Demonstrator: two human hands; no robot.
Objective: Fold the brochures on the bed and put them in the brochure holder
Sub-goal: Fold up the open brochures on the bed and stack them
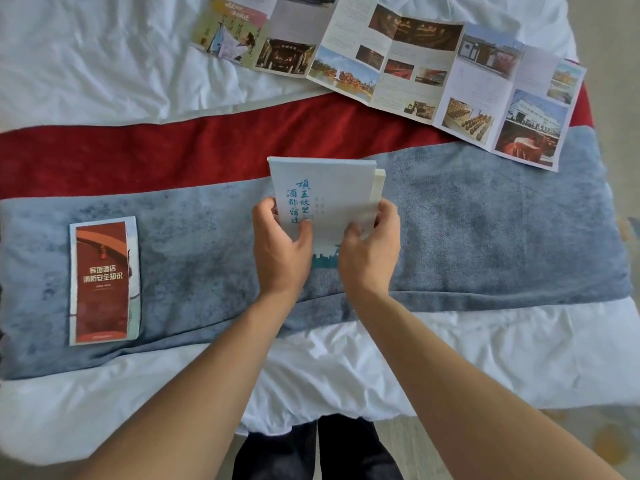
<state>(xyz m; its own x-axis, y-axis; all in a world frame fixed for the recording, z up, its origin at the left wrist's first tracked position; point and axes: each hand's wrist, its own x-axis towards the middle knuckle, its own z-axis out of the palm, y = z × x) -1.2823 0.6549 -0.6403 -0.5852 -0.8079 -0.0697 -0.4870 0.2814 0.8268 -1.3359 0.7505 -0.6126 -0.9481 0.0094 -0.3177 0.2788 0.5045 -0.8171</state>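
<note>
A folded pale-blue brochure (332, 188) with blue characters is held above the grey-blue bed runner (485, 230) at the centre. My left hand (280, 247) grips its left edge, thumb on the cover. My right hand (370, 251) grips its right edge, where inner folds stick out slightly. A folded red brochure (104, 280) lies flat on the runner at the left. A long unfolded brochure (398, 64) with many photos lies spread across the far right of the bed. No brochure holder is in view.
The bed has white sheets (86, 64) and a red band (138, 150) behind the grey-blue runner. The bed's near edge is at my legs (318, 452). Floor shows at the right (616, 427).
</note>
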